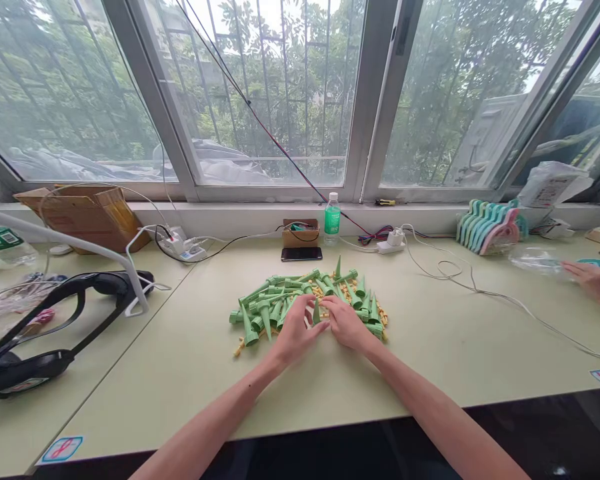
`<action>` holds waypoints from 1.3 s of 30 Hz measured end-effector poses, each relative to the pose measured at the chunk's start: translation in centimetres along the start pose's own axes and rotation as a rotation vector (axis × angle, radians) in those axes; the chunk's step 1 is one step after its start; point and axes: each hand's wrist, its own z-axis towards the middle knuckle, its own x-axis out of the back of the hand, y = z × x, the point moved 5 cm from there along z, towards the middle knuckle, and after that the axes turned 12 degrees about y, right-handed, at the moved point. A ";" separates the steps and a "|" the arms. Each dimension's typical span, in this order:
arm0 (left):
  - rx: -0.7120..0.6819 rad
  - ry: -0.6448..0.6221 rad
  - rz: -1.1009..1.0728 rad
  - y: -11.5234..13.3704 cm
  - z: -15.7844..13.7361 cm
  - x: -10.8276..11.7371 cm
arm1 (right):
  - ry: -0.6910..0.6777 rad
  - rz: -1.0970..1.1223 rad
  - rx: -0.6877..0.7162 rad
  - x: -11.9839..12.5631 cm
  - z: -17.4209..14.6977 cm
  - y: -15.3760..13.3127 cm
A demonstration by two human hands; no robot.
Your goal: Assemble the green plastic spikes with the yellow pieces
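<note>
Both my hands meet at the near side of a heap of green plastic watering spikes (264, 313) mixed with small yellow pieces (239, 347). My left hand (296, 327) curves its fingers and thumb around one upright green watering spike (317, 312), whose tip points up. Close on the right of that spike, my right hand (349, 324) has its fingers bent together, fingertips beside the spike. Whatever lies between the right fingertips is too small to make out. Other spikes stand or lie around, among them an upright one (339, 268) at the back.
Behind the heap are a black phone (301, 254), a small cardboard box (301, 233) and a green-labelled bottle (332, 219). A black headset (55, 333) lies left. White cable (473, 283) and hangers (487, 227) are right, with another person's hand (593, 280) at the edge.
</note>
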 end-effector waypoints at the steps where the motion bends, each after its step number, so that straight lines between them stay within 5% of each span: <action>1: -0.002 -0.001 0.004 0.0 0.0 0.0 | -0.004 0.004 0.002 0.0 0.0 0.0; 23: 0.015 -0.031 0.023 0.0 -0.2 -0.2 | -0.007 0.072 0.000 -0.1 -0.1 0.1; 39: 0.029 -0.018 0.040 0.0 -0.3 -0.1 | 0.123 0.195 -0.010 0.9 0.3 -0.9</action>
